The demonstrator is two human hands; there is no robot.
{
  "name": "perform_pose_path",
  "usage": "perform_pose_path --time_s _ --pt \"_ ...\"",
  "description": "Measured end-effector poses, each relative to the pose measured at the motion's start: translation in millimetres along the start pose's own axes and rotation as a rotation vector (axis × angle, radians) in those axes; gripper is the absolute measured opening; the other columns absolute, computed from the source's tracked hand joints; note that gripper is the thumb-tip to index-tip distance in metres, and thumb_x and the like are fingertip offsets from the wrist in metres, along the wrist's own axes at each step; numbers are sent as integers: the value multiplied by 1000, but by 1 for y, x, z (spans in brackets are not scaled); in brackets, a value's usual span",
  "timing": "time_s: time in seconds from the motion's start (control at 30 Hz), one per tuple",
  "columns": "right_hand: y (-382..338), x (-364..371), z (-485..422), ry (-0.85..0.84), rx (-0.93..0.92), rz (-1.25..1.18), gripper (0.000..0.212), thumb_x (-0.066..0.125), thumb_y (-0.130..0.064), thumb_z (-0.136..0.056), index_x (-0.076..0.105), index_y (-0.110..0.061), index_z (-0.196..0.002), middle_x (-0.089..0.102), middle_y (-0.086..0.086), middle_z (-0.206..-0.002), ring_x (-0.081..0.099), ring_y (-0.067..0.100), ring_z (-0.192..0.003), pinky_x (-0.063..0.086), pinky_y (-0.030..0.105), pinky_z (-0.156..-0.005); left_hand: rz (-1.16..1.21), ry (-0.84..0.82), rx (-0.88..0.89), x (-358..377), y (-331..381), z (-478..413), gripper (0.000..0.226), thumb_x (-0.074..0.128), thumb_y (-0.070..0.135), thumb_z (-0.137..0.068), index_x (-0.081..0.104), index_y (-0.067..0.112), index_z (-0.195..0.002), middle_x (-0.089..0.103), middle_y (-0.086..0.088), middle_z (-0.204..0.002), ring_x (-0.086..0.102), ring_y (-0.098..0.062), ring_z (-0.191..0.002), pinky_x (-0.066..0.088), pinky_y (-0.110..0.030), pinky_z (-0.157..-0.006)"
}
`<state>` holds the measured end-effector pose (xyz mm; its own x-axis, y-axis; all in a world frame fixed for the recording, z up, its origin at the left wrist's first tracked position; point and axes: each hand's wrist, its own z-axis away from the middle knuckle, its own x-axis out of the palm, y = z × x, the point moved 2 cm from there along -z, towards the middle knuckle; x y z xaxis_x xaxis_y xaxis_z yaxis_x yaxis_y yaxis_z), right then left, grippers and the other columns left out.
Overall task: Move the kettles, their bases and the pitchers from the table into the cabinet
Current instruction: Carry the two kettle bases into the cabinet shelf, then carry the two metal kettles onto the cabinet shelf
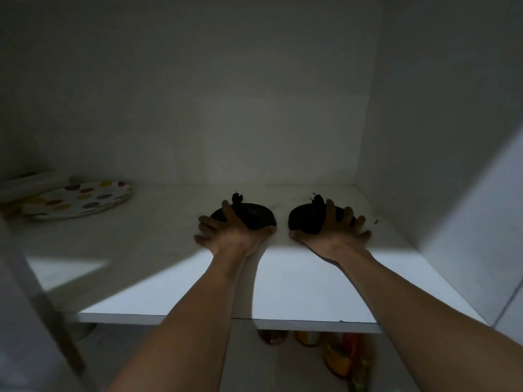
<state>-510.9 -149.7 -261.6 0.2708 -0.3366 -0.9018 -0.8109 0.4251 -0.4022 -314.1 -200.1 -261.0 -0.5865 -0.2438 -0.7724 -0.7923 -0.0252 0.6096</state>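
Two black round kettle bases lie side by side on the white cabinet shelf (283, 281), deep in the shadowed part. My left hand (226, 233) rests on the left base (256, 212), index finger laid over its top, thumb at its front edge, the other fingers spread out to the left. My right hand (336, 236) lies on the right base (304, 219) in the same way, fingers splayed to the right. A bunched black cord end sticks up behind each base. No kettle or pitcher is in view.
A white plate with coloured dots (82, 199) lies at the shelf's back left, with pale flat items behind it. The cabinet's right wall (424, 137) stands close to the right base. Jars and orange items (339, 355) sit on the shelf below.
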Motion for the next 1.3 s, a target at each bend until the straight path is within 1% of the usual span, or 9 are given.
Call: perform_pose_path --time_s 0.13,0.27,0.37,0.53,0.67,0.8,1.03,1.17,1.3 --pt "-7 -10 23 37 -108 4 104 40 -85 -73 2 -31 -152 10 13 -158 3 45 -146 10 65 -113 -20 63 92 -30 -10 26 120 68 76 -61 12 25 -153 21 -28 -152 27 -44 -139 24 -60 -110" --pt "-23 -23 79 195 -246 -48 79 42 -64 -90 18 -23 -152 18 15 -159 13 44 -145 14 62 -115 -45 200 195 -63 -37 94 91 61 60 -83 17 23 -154 23 -23 -157 23 -38 -146 18 -56 -118" --pt "-39 -29 143 178 -399 -108 70 40 -56 -96 20 -21 -153 17 15 -160 11 42 -147 11 61 -118 -117 260 168 -94 -75 157 80 53 56 -89 19 24 -155 21 -22 -159 20 -36 -148 15 -55 -120" --pt "-86 -20 257 -11 -612 -188 66 37 -55 -97 20 -26 -154 11 11 -164 6 40 -150 10 61 -117 -210 352 -57 -174 -155 256 79 50 58 -89 18 28 -154 18 -23 -160 16 -37 -149 8 -60 -119" --pt "-143 -6 360 -152 -798 -208 66 37 -58 -95 21 -31 -153 15 11 -163 10 39 -148 13 61 -116 -332 461 -247 -251 -218 334 81 48 59 -89 14 28 -156 14 -22 -162 15 -38 -149 11 -60 -119" --pt "-193 10 480 -327 -989 -262 67 37 -59 -95 16 -33 -154 7 7 -165 8 38 -150 11 62 -117 -404 571 -444 -319 -282 423 76 46 59 -90 20 28 -154 17 -23 -159 18 -39 -147 10 -62 -117" --pt "-242 31 690 -515 -1366 -226 65 34 -57 -97 16 -32 -153 8 9 -164 13 38 -148 19 61 -113 -456 733 -848 -412 -388 594 77 50 60 -88 23 29 -152 22 -20 -158 23 -40 -144 15 -62 -116" --pt "-260 45 778 -613 -1464 -196 64 38 -56 -96 18 -31 -152 8 9 -164 14 39 -147 21 60 -111 -432 748 -986 -435 -438 663 80 51 60 -87 20 29 -154 21 -19 -158 23 -40 -144 17 -61 -115" --pt "-279 58 836 -637 -1480 -187 62 43 -55 -95 22 -32 -149 15 9 -160 24 39 -141 28 60 -107 -425 725 -1015 -459 -485 692 78 51 60 -88 21 29 -153 23 -19 -157 26 -39 -143 16 -60 -116"
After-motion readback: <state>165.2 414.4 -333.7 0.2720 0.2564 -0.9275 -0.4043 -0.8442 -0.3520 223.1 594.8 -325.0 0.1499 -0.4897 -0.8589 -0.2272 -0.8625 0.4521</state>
